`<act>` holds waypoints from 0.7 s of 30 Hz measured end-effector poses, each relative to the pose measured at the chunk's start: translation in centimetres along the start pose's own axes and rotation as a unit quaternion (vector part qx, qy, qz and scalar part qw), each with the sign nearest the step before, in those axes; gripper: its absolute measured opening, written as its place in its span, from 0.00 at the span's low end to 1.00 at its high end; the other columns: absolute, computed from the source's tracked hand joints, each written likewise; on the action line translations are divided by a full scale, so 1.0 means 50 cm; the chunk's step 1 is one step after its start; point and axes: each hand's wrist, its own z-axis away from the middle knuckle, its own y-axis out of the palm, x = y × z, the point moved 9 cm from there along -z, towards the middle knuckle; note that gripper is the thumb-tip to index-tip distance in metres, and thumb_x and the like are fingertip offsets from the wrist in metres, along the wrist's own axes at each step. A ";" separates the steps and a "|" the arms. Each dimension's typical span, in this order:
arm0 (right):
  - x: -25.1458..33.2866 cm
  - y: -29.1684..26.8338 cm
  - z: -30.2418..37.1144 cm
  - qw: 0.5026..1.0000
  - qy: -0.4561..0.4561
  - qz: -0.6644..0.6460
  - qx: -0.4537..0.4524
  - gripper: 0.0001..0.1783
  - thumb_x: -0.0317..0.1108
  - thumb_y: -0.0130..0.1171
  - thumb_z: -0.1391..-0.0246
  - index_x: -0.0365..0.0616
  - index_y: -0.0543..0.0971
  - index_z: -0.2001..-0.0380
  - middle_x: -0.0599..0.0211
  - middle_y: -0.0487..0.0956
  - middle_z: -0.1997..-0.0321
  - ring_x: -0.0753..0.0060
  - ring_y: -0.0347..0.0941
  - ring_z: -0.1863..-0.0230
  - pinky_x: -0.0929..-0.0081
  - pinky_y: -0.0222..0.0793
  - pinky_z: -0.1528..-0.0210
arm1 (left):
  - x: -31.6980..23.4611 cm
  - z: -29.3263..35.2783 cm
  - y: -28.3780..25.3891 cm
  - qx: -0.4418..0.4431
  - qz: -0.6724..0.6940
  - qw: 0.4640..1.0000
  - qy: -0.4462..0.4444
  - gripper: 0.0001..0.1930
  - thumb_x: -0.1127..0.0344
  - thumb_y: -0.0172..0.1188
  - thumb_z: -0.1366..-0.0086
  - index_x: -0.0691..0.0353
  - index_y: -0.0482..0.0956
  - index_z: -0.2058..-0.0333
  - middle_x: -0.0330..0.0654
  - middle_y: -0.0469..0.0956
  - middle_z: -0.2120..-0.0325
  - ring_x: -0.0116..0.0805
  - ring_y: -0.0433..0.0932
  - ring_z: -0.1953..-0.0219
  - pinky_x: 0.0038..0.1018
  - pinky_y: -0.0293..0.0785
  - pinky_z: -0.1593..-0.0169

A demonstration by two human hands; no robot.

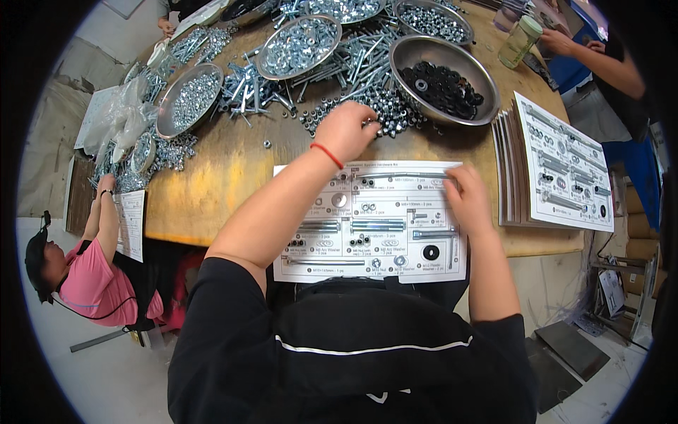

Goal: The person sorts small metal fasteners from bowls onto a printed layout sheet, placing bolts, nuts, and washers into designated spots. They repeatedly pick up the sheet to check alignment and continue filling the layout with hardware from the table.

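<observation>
My left hand (346,131), with a red cord at the wrist, reaches over the card to a loose pile of small dark and silver nuts (400,121). Its thumb and fingers are curled together at the pile's edge; what is between them is too small to make out. In front of me lies a white hardware card (339,271) with rows of bolts, nuts and washers; I cannot tell which are printed and which are real. At the card's upper right corner is my right hand (466,198), fingers loosely bent and apart, with nothing visible in them.
A steel bowl of black washers (441,85) stands beyond the nuts. Bowls of silver washers (300,46) and small nuts (189,99) sit among heaped bolts (364,60). Stacked cards (565,162) stand right. One co-worker (99,283) is left, another's arm (600,63) right.
</observation>
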 end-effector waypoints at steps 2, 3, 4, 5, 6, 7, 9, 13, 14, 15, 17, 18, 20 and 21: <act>-0.036 -0.032 0.033 0.999 0.031 -0.018 -0.032 0.06 0.27 0.60 0.47 0.39 0.79 0.66 0.59 0.77 0.67 0.61 0.74 0.67 0.70 0.70 0.64 | 0.048 -0.062 -0.025 -0.053 -0.060 0.997 -0.022 0.14 0.60 0.64 0.42 0.61 0.83 0.61 0.49 0.80 0.64 0.49 0.79 0.59 0.38 0.74 0.53; -0.058 -0.043 0.053 0.997 0.046 -0.025 -0.052 0.05 0.27 0.59 0.47 0.38 0.79 0.66 0.58 0.78 0.67 0.59 0.74 0.68 0.70 0.70 0.64 | 0.071 -0.094 -0.022 -0.046 -0.076 0.995 -0.053 0.15 0.60 0.64 0.42 0.60 0.83 0.59 0.50 0.80 0.61 0.49 0.78 0.57 0.38 0.74 0.51; -0.088 -0.048 0.075 0.994 0.072 -0.035 -0.072 0.05 0.27 0.59 0.47 0.38 0.79 0.67 0.58 0.77 0.69 0.59 0.74 0.69 0.70 0.70 0.65 | 0.092 -0.123 -0.016 -0.038 -0.092 0.992 -0.083 0.16 0.60 0.63 0.41 0.60 0.82 0.57 0.51 0.80 0.59 0.50 0.78 0.54 0.38 0.74 0.49; -0.119 -0.050 0.097 0.990 0.098 -0.044 -0.091 0.04 0.26 0.59 0.48 0.37 0.79 0.68 0.58 0.77 0.70 0.59 0.74 0.70 0.70 0.70 0.66 | 0.112 -0.150 0.006 -0.005 -0.107 0.988 -0.109 0.17 0.59 0.63 0.41 0.59 0.82 0.54 0.52 0.79 0.55 0.49 0.77 0.51 0.38 0.73 0.46; -0.137 -0.055 0.109 0.984 0.124 -0.055 -0.111 0.04 0.26 0.59 0.48 0.37 0.79 0.69 0.58 0.77 0.71 0.60 0.74 0.71 0.71 0.69 0.67 | 0.118 -0.173 0.022 0.004 -0.120 0.987 -0.109 0.18 0.58 0.63 0.40 0.59 0.82 0.53 0.52 0.79 0.55 0.49 0.78 0.52 0.38 0.73 0.47; -0.139 -0.056 0.115 0.984 0.111 -0.057 -0.126 0.04 0.26 0.59 0.48 0.37 0.79 0.70 0.58 0.76 0.72 0.60 0.73 0.71 0.71 0.69 0.67 | 0.133 -0.193 0.045 0.037 -0.115 0.984 -0.132 0.18 0.58 0.63 0.40 0.59 0.82 0.54 0.51 0.80 0.55 0.49 0.78 0.52 0.38 0.73 0.47; -0.125 -0.058 0.117 0.982 0.087 -0.061 -0.155 0.03 0.26 0.59 0.48 0.37 0.78 0.71 0.59 0.76 0.73 0.60 0.72 0.73 0.70 0.69 0.69 | 0.166 -0.233 0.088 0.101 -0.114 0.973 -0.171 0.19 0.54 0.61 0.39 0.59 0.82 0.55 0.52 0.79 0.53 0.49 0.78 0.50 0.39 0.74 0.46; -0.122 -0.050 0.105 0.983 0.112 -0.016 -0.144 0.04 0.27 0.59 0.48 0.37 0.77 0.73 0.59 0.76 0.74 0.61 0.72 0.73 0.69 0.67 0.70 | 0.184 -0.270 0.124 0.229 -0.172 0.942 -0.173 0.25 0.48 0.60 0.39 0.66 0.81 0.54 0.55 0.79 0.53 0.51 0.79 0.51 0.38 0.74 0.46; -0.127 -0.047 0.104 0.983 0.106 -0.017 -0.147 0.05 0.28 0.59 0.48 0.37 0.77 0.73 0.59 0.76 0.74 0.60 0.72 0.74 0.68 0.67 0.70 | 0.191 -0.273 0.129 0.232 -0.191 0.940 -0.163 0.24 0.49 0.60 0.39 0.65 0.81 0.54 0.55 0.80 0.54 0.51 0.79 0.51 0.38 0.73 0.46; -0.140 -0.047 0.111 0.983 0.106 -0.015 -0.152 0.05 0.28 0.59 0.48 0.37 0.77 0.73 0.59 0.76 0.75 0.60 0.72 0.74 0.68 0.67 0.71 | 0.168 -0.269 0.132 0.249 -0.213 0.935 -0.135 0.24 0.50 0.59 0.38 0.65 0.81 0.54 0.54 0.80 0.54 0.51 0.79 0.51 0.38 0.73 0.46; -0.141 -0.044 0.112 0.982 0.102 -0.021 -0.156 0.05 0.28 0.60 0.48 0.37 0.78 0.73 0.59 0.76 0.76 0.61 0.72 0.75 0.68 0.67 0.71 | 0.163 -0.260 0.124 0.222 -0.230 0.945 -0.074 0.22 0.51 0.56 0.37 0.67 0.83 0.60 0.58 0.81 0.60 0.54 0.80 0.57 0.39 0.75 0.50; -0.133 -0.049 0.110 0.982 0.105 -0.023 -0.158 0.05 0.29 0.60 0.48 0.37 0.78 0.72 0.60 0.76 0.76 0.63 0.71 0.76 0.69 0.67 0.72 | 0.159 -0.256 0.116 0.220 -0.247 0.940 -0.084 0.22 0.53 0.52 0.36 0.68 0.82 0.59 0.58 0.80 0.59 0.55 0.79 0.56 0.40 0.74 0.49; -0.131 -0.053 0.111 0.979 0.110 -0.046 -0.165 0.06 0.29 0.60 0.48 0.36 0.78 0.72 0.61 0.76 0.77 0.67 0.70 0.77 0.72 0.66 0.72 | 0.168 -0.266 0.068 0.122 -0.157 0.978 -0.058 0.18 0.58 0.47 0.36 0.66 0.80 0.62 0.59 0.79 0.61 0.59 0.78 0.56 0.44 0.73 0.50; -0.138 -0.055 0.116 0.976 0.117 -0.066 -0.171 0.06 0.29 0.60 0.47 0.36 0.78 0.71 0.61 0.76 0.77 0.69 0.70 0.77 0.73 0.65 0.72 | 0.119 -0.250 0.024 0.056 -0.126 0.990 -0.020 0.18 0.58 0.46 0.35 0.67 0.78 0.64 0.61 0.78 0.62 0.61 0.76 0.57 0.46 0.72 0.52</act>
